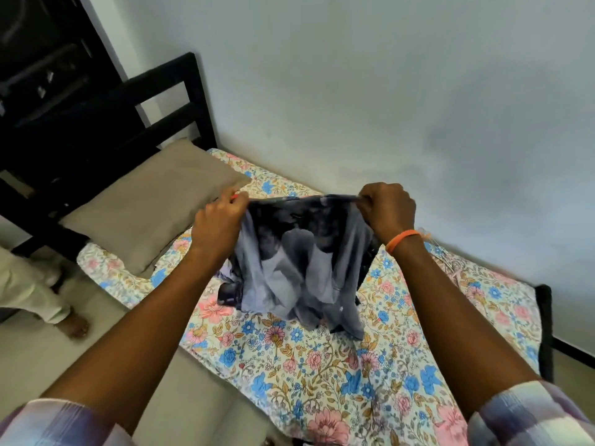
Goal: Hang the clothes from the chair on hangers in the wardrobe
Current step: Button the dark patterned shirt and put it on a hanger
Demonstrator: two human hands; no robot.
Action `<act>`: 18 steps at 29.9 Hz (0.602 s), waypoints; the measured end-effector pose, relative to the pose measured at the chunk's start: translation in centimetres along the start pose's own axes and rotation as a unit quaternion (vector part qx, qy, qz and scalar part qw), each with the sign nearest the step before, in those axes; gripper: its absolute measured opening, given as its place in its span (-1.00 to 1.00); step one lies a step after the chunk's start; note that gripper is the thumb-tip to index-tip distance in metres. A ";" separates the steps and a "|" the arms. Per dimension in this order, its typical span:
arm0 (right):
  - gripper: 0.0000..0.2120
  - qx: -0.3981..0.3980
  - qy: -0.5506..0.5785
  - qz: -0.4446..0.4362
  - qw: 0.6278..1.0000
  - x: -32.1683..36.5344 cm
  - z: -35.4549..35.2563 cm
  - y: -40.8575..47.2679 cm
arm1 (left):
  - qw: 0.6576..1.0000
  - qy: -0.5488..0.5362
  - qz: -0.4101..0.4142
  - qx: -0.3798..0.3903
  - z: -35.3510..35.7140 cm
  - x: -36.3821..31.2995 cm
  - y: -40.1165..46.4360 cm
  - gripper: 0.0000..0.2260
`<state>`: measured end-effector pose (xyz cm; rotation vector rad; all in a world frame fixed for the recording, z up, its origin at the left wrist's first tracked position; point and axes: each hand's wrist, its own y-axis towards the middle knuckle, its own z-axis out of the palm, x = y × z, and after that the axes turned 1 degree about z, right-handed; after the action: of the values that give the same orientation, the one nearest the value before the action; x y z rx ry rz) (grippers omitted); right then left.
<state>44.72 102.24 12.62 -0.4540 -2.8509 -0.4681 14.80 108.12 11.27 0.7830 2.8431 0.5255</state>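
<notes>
A grey-and-dark-blue tie-dye garment (299, 262) hangs stretched between my two hands above the bed, its lower end bunched on the floral sheet. My left hand (222, 217) grips its upper left edge; a thin red piece, possibly a hanger tip (235, 196), shows at the fingers. My right hand (386, 207), with an orange band at the wrist, pinches the upper right edge. A pale pink hanger (450, 268) seems to lie on the sheet behind my right wrist. No chair or wardrobe interior shows.
The bed (322, 381) with a floral sheet fills the middle, against a grey wall. A tan pillow (154, 204) lies at its head by the black headboard (167, 101). Another person's leg and foot (64, 317) stand on the floor at the left.
</notes>
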 end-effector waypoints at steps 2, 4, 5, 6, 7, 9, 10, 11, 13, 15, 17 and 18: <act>-0.87 -0.056 0.060 0.034 0.996 0.6 0.3 -1.1 | 0.992 -0.072 -0.095 -0.036 0.0 -0.5 -0.6 -0.76; -0.85 -0.100 0.074 0.040 0.991 1.8 0.6 -2.3 | 0.968 -0.140 -0.193 -0.078 -0.3 -1.1 -1.0 -0.88; -0.84 -0.116 0.086 0.047 0.988 2.3 0.7 -2.8 | 0.963 -0.134 -0.212 -0.098 -0.2 -1.2 -1.2 -0.86; -0.82 -0.127 0.097 0.061 0.985 2.7 0.6 -3.2 | 0.962 -0.124 -0.217 -0.112 0.1 -1.4 -1.4 -0.83; -0.81 -0.138 0.111 0.073 0.982 2.9 0.4 -3.6 | 0.959 -0.135 -0.214 -0.126 0.5 -1.4 -1.8 -0.80; -0.81 -0.144 0.158 0.095 0.972 3.4 -0.5 -4.4 | 0.933 -0.238 -0.231 -0.141 0.8 -1.7 -2.2 -0.79; -0.77 -0.138 0.189 0.108 0.966 3.4 -1.2 -4.8 | 0.917 -0.293 -0.237 -0.133 0.5 -1.8 -2.3 -0.80; -0.70 -0.133 0.211 0.119 0.961 3.4 -2.1 -5.0 | 0.902 -0.348 -0.236 -0.099 0.2 -1.6 -2.3 -0.81; -0.56 -0.117 0.230 0.133 0.957 2.7 -3.9 -4.7 | 0.856 -0.475 -0.205 0.023 -1.3 -0.7 -1.7 -0.76; -0.55 -0.066 0.267 0.155 0.949 2.2 -5.7 -3.2 | 0.785 -0.555 -0.200 0.189 -3.8 1.3 -0.1 -0.79; -0.63 0.009 0.334 0.191 0.923 2.3 -7.0 -0.6 | 0.748 -0.522 -0.232 0.337 -6.3 2.6 2.7 -0.78; -0.69 0.037 0.372 0.210 0.904 2.7 -7.4 1.3 | 0.725 -0.516 -0.250 0.382 -7.6 2.6 4.3 -0.76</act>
<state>43.84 101.55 20.53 -0.6773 -1.9586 -0.3448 12.86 110.74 19.76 0.1704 1.9004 -0.9420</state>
